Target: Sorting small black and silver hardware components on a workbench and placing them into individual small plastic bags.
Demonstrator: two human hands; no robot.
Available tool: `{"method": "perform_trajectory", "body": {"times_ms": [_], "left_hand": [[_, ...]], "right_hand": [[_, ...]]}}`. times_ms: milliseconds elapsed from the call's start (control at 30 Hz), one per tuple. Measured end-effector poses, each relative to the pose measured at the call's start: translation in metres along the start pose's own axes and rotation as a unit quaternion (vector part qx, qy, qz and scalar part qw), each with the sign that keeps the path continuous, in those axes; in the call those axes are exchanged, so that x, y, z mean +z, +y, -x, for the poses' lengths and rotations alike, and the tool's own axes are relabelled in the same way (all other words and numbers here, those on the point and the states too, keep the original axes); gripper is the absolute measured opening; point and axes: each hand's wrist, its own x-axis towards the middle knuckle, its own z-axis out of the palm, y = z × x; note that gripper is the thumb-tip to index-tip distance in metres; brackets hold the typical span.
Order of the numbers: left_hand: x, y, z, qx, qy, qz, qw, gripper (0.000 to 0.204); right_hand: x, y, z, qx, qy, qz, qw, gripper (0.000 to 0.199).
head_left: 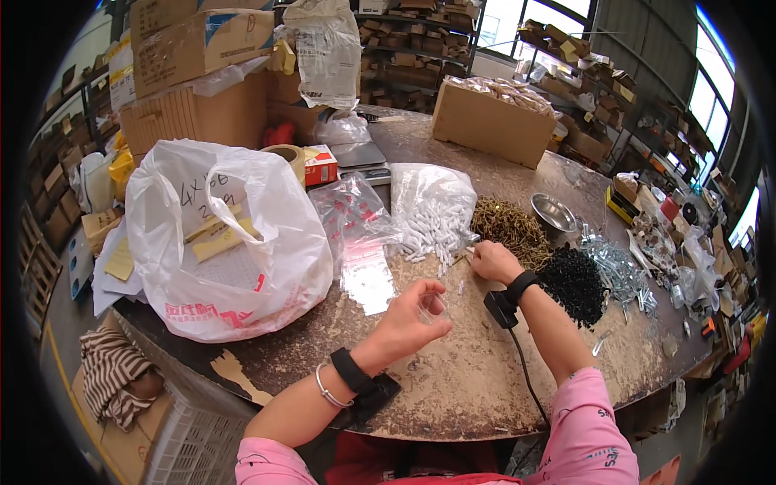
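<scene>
My left hand is raised above the near middle of the table, with thumb and fingers curled round a small clear plastic piece with a rounded rim. My right hand is closed at the left edge of a heap of brass-coloured screws. Something small and shiny shows at its fingertips, too small to name. Just left of those fingers, white plastic wall plugs spill from a clear bag. To the right lie a heap of black screws and a pile of silvery screws.
A white carrier bag stands at the left, beside small clear zip bags. Behind are a scale, a metal bowl and an open cardboard box. A cable runs from my right wrist across the table.
</scene>
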Motion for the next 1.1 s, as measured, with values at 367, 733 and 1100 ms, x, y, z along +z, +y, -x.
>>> {"method": "perform_trajectory", "body": {"times_ms": [367, 733, 1100], "left_hand": [[0.000, -0.002, 0.000, 0.003, -0.008, 0.020, 1.000, 0.049], [0.017, 0.000, 0.001, -0.006, -0.003, 0.108, 0.994, 0.045], [0.020, 0.003, 0.002, -0.008, -0.042, 0.078, 0.996, 0.048]], "right_hand": [[-0.005, -0.024, 0.017, -0.064, 0.056, -0.039, 0.996, 0.018], [-0.040, -0.094, 0.127, -0.201, 0.037, -0.464, 0.862, 0.009], [-0.051, 0.060, 0.155, -0.127, 0.047, -0.024, 0.991, 0.009]]}}
